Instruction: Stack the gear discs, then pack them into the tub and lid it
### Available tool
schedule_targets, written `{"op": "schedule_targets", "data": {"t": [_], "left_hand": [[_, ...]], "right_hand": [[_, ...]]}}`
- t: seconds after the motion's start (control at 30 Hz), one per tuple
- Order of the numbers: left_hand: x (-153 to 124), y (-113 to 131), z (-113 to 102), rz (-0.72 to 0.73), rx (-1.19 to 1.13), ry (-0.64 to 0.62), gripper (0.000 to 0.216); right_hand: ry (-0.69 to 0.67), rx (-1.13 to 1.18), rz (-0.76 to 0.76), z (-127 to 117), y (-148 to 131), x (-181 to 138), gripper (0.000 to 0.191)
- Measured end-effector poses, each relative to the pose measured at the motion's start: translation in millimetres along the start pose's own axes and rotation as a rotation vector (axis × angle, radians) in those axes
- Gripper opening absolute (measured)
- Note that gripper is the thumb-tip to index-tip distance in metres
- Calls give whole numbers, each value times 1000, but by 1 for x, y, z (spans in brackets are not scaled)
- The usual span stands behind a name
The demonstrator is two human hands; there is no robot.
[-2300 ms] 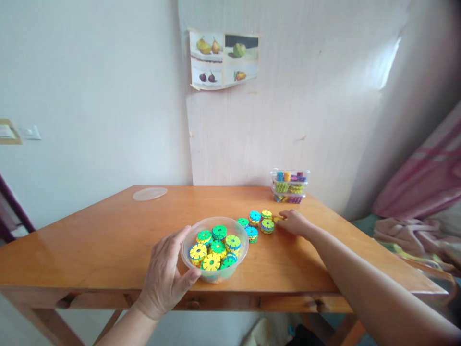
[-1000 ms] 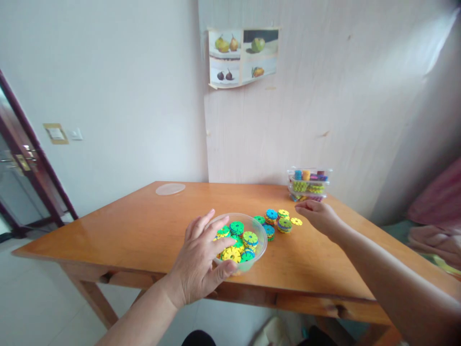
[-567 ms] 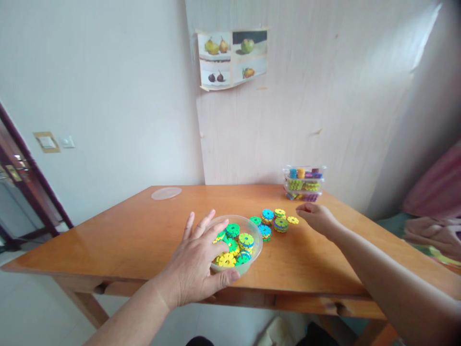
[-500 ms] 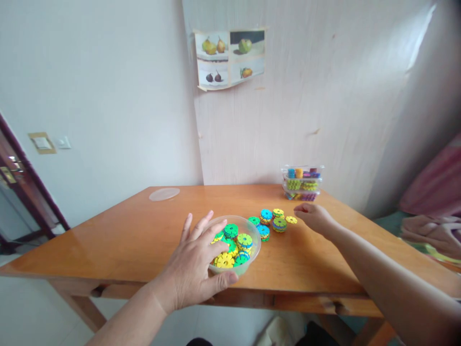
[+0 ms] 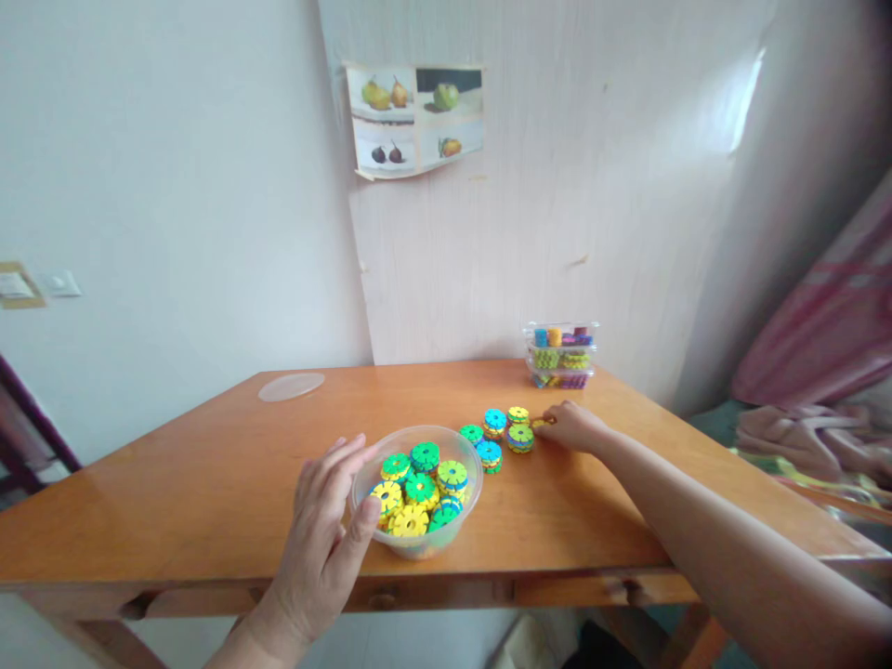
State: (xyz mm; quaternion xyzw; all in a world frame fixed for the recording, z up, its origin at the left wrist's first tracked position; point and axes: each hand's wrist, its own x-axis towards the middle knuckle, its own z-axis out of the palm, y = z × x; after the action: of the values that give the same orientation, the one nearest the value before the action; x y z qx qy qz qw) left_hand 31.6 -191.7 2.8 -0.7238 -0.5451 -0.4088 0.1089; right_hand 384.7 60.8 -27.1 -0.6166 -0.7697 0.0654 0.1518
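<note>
No writing can be read here — no labels, no numbers

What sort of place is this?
Probably a room in a home: there's a wooden table with drawers, a sheet of fruit pictures on the wall, and a pink cloth, perhaps a curtain, at the right.

The light is soft, and one strong glare lies on the wall (image 5: 627,186) at two o'clock; the curtain (image 5: 822,307) at three o'clock looks blurred (a little stretched, also).
</note>
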Motion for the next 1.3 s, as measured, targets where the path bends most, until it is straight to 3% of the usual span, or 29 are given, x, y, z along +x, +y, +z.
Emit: {"op": "schedule_targets", "data": {"t": [0.23,0.47,0.6,0.73,0.87,1.0,1.13,1.3], "left_hand": [[-19,-6,19,-173,-61,52,54],[-10,-17,21,-170,-132,24,51],[-6,-24,20,-167,-102,3,47],[-8,-27,23,-147,-111,7,48],[-11,-27,24,-154,-110,16,49],[-11,-26,22,-138,-90,17,50],[-10,-26,22,-122,-61,14,51],[-11,-26,21,-95,-35,20,53]], "right_hand": [[-8,39,8,3,1,1,24],[47,259,-5,-13,-3,-12,17],[97,588,-110,-44,-45,-35,21],[-33,692,-310,-69,-112,-65,19],[-193,657,-429,-63,-167,-79,14],[-238,551,-512,-41,-195,-74,12],[-135,430,-514,-36,-196,-61,15],[68,299,-450,-53,-162,-42,18]]}}
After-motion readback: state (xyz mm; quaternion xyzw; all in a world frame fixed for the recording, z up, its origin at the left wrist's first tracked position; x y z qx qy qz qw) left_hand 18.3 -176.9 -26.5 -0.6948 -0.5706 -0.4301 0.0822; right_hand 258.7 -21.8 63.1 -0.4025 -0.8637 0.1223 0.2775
